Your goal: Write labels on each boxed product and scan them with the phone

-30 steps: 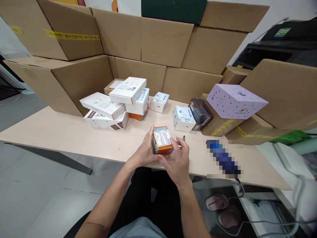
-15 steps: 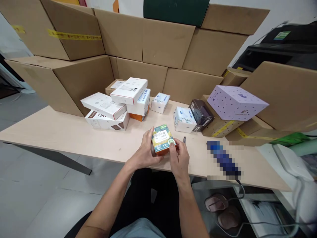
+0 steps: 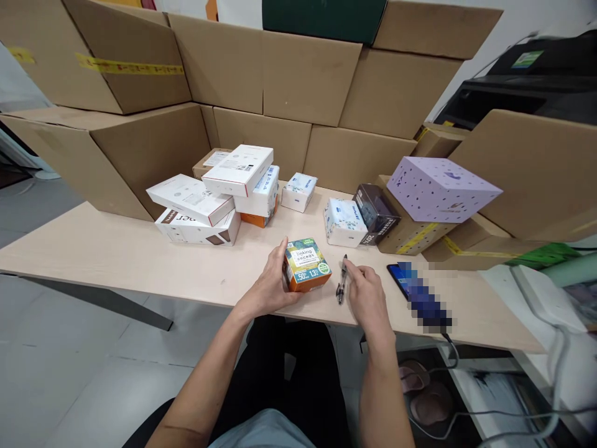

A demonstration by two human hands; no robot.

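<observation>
My left hand (image 3: 270,285) is closed round the left side of a small orange and green box (image 3: 306,266) that rests on the pale wooden table (image 3: 112,252) near its front edge. My right hand (image 3: 367,292) lies just right of the box with its fingers loosely apart, touching or almost touching a black pen (image 3: 342,278) that lies on the table. Nothing is in the right hand.
A pile of white boxes (image 3: 212,193) stands at the back left. Two small tissue packs (image 3: 345,222), a dark box (image 3: 375,213) and a lilac box (image 3: 441,190) stand right of centre. A phone (image 3: 401,275) lies beside the pen. Big cardboard cartons (image 3: 298,74) wall the back.
The right hand let go of the small box and moved right to the pen. The box, turned face up earlier, now rests on the table in the left hand.
</observation>
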